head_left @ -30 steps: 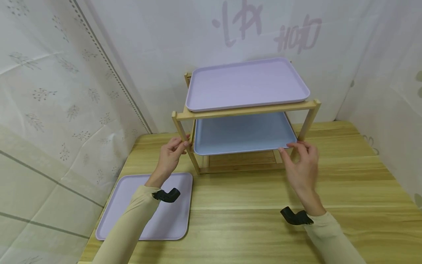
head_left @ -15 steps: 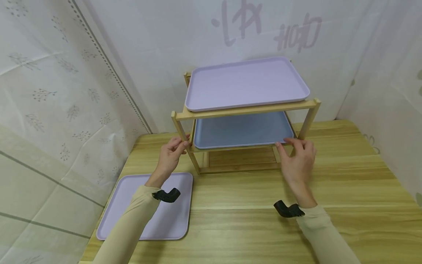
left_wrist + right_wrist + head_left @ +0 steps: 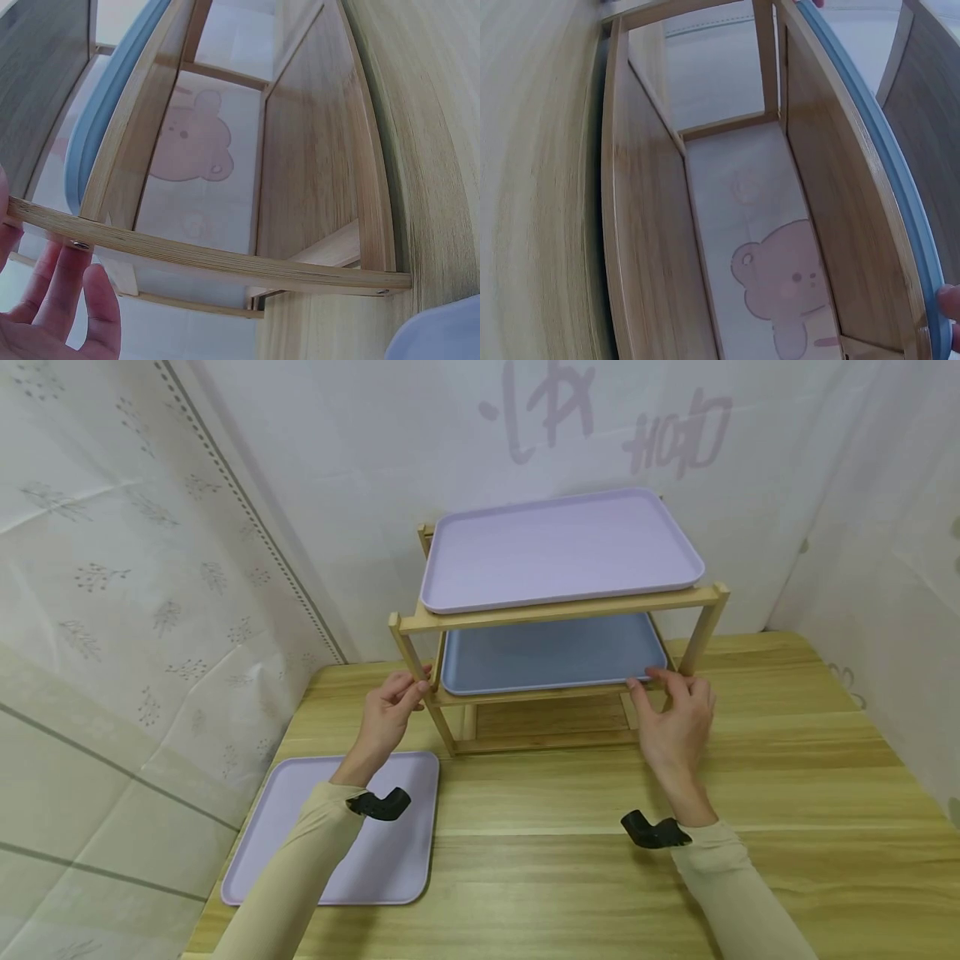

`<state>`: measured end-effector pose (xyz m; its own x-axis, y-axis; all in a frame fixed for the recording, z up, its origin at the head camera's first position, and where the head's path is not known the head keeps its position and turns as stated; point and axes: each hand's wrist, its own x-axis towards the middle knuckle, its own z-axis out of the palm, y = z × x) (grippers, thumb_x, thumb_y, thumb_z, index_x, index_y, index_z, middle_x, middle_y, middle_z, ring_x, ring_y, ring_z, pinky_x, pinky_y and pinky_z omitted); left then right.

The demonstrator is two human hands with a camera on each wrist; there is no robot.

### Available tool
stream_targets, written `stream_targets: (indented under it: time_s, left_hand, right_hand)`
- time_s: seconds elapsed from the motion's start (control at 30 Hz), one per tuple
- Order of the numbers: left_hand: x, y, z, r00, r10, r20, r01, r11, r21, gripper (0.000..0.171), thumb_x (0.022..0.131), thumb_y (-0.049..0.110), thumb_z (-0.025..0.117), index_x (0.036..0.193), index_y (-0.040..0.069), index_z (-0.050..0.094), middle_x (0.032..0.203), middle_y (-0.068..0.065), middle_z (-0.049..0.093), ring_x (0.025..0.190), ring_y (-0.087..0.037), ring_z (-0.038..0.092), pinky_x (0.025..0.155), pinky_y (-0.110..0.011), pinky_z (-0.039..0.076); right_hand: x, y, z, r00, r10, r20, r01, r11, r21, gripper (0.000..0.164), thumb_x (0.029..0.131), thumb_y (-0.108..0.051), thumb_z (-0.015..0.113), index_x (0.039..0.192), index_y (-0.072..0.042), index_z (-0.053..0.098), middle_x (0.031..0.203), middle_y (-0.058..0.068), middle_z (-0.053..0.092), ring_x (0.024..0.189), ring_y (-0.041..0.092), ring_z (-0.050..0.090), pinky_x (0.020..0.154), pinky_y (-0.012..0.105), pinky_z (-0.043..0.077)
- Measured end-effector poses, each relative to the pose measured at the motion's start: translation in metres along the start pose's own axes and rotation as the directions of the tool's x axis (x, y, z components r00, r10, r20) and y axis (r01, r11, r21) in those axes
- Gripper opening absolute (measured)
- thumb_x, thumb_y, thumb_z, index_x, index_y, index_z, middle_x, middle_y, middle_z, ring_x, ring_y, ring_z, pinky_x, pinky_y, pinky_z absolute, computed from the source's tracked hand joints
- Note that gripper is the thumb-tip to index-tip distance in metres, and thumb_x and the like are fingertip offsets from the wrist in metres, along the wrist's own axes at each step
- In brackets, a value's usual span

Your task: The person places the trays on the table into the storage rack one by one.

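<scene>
One blue tray [image 3: 551, 658] has slid inward, two parted right fingers [image 3: 666, 681] touching it, left fingers [image 3: 393, 686] gripping one post [image 3: 410, 653].

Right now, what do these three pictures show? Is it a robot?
No robot here: those are a person's two bare hands. The biggest picture comes from a camera worn on the head, looking down. The other two come from cameras on the wrists, so the rack looks close and sideways.

The left hand grips a front post of the wooden rack. The right hand pinches the front edge of the blue tray on the middle shelf. A lilac tray lies on top, and another lilac tray lies on the wooden table.
</scene>
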<state>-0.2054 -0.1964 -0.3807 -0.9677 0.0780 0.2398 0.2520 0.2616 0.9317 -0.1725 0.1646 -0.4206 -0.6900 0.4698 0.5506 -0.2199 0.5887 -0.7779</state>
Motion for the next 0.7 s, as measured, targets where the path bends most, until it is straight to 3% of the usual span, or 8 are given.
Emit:
stream_targets:
  time_s: [0.13, 0.27, 0.37, 0.43, 0.53, 0.7]
  left_hand:
    - [0.0, 0.0, 0.0, 1.0, 0.004, 0.005, -0.004, 1.0, -0.001, 0.031, 0.097, 0.015, 0.058, 0.116, -0.008, 0.066, 0.127, -0.017, 0.059, 0.094, -0.001, 0.059, 0.073, -0.017, 0.05]
    - [0.0, 0.001, 0.0, 1.0, 0.006, 0.009, -0.006, 1.0, -0.005, 0.031, 0.097, 0.014, 0.057, 0.12, -0.006, 0.064, 0.125, -0.02, 0.058, 0.092, -0.001, 0.059, 0.074, -0.017, 0.05]
    - [0.0, 0.002, -0.001, 1.0, 0.001, 0.008, 0.0, 1.0, -0.019, 0.031, 0.097, 0.013, 0.057, 0.118, -0.009, 0.064, 0.13, -0.021, 0.057, 0.096, 0.0, 0.058, 0.074, -0.017, 0.049]
    - [0.0, 0.002, -0.001, 1.0, -0.004, 0.005, 0.004, 1.0, -0.024, 0.031, 0.097, 0.013, 0.057, 0.116, -0.01, 0.064, 0.133, -0.02, 0.056, 0.098, -0.001, 0.058, 0.074, -0.017, 0.049]
    - [-0.001, 0.002, -0.001, 1.0, -0.012, 0.002, 0.012, 1.0, -0.022, 0.031, 0.097, 0.013, 0.057, 0.116, -0.011, 0.064, 0.134, -0.02, 0.056, 0.099, -0.001, 0.057, 0.074, -0.018, 0.049]
    - [-0.002, 0.002, 0.002, 0.999, -0.039, -0.007, 0.039, 0.999, -0.002, 0.035, 0.097, 0.018, 0.058, 0.121, -0.007, 0.063, 0.13, -0.021, 0.058, 0.096, 0.0, 0.06, 0.075, -0.018, 0.05]
  right_hand:
    - [0.005, 0.003, -0.004, 0.997, -0.026, -0.077, 0.034, 0.994, 0.1, 0.019, 0.084, -0.013, 0.074, 0.096, 0.001, 0.072, 0.08, 0.015, 0.053, 0.074, 0.009, 0.041, 0.069, 0.021, 0.028]
    - [0.017, 0.002, -0.016, 0.981, -0.011, -0.195, 0.049, 0.981, 0.187, 0.021, 0.084, -0.012, 0.072, 0.09, 0.008, 0.067, 0.076, -0.003, 0.057, 0.066, 0.0, 0.047, 0.058, 0.015, 0.035]
    - [0.026, 0.002, -0.025, 0.976, 0.027, -0.218, 0.024, 0.974, 0.225, 0.028, 0.083, -0.015, 0.073, 0.097, 0.007, 0.064, 0.084, -0.017, 0.051, 0.072, 0.001, 0.048, 0.059, 0.016, 0.038]
    - [0.033, 0.003, -0.029, 0.981, 0.039, -0.192, 0.005, 0.975, 0.223, 0.031, 0.083, -0.015, 0.073, 0.105, 0.004, 0.063, 0.09, -0.02, 0.049, 0.077, 0.002, 0.05, 0.061, 0.015, 0.039]
    - [0.04, 0.007, -0.032, 0.992, 0.013, -0.127, 0.013, 0.98, 0.199, 0.032, 0.084, -0.011, 0.071, 0.112, 0.001, 0.064, 0.098, -0.015, 0.054, 0.082, 0.0, 0.053, 0.063, 0.011, 0.041]
    - [0.044, 0.011, -0.031, 0.993, -0.099, -0.056, 0.107, 0.981, 0.161, 0.02, 0.089, -0.006, 0.062, 0.105, 0.005, 0.067, 0.098, 0.014, 0.069, 0.078, -0.012, 0.055, 0.063, 0.004, 0.042]
